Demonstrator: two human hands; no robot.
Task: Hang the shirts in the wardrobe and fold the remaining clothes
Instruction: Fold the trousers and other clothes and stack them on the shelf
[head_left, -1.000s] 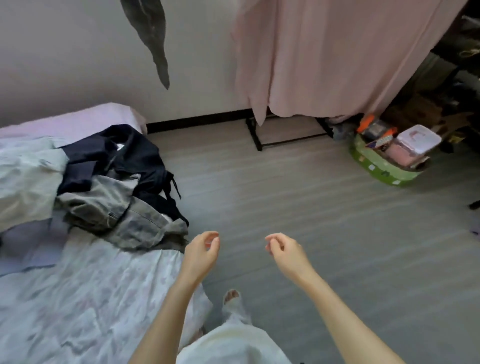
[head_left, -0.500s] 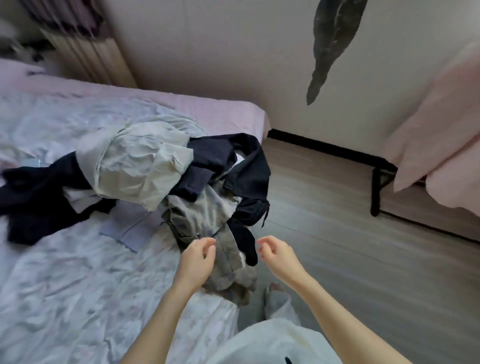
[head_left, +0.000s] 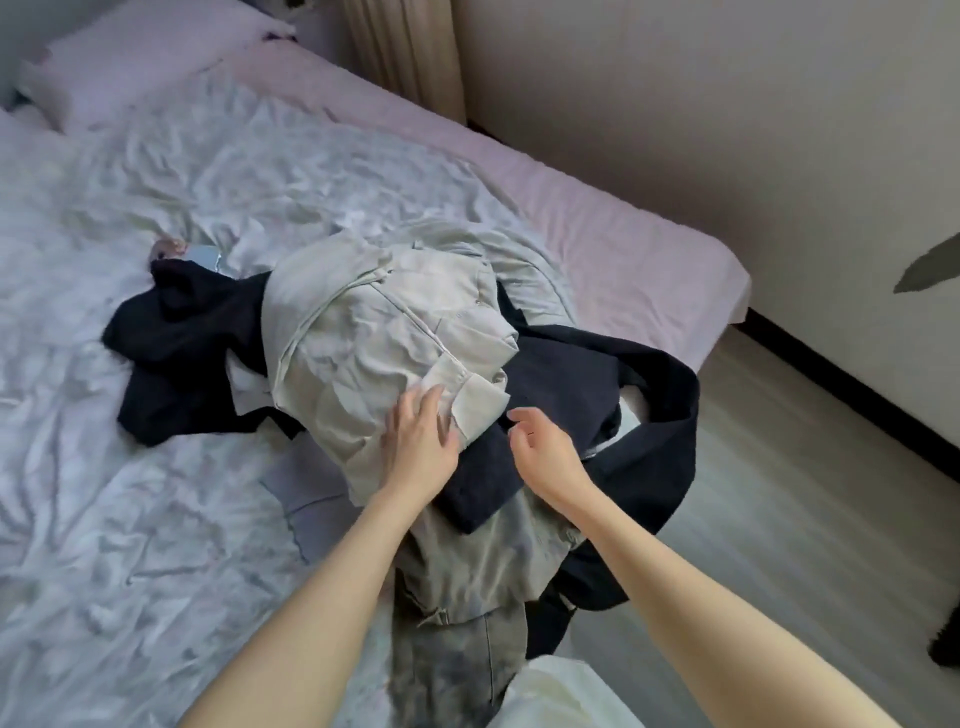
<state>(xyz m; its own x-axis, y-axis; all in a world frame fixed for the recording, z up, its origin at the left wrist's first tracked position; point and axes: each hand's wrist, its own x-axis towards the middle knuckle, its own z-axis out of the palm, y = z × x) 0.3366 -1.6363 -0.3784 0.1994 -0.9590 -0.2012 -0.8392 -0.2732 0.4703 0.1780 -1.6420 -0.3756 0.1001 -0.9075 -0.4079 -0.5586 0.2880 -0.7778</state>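
I have turned from the floor to the bed (head_left: 130, 519), and now my left hand (head_left: 418, 447) lies flat-fingered on the pale shirt (head_left: 363, 353) topping the pile (nothing hung yet), my right hand (head_left: 545, 452) loosely curled, empty, just beside.

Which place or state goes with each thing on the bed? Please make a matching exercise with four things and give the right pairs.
Things:
1. pale shirt
2. dark garment
3. grey jeans
4. pillow

Places or states:
A. hangs over the near edge of the bed
B. lies at the far end of the bed
C. on top of the pile, under the left hand
D. beneath the pale shirt, below the right hand

Pairs: 1-C, 2-D, 3-A, 4-B
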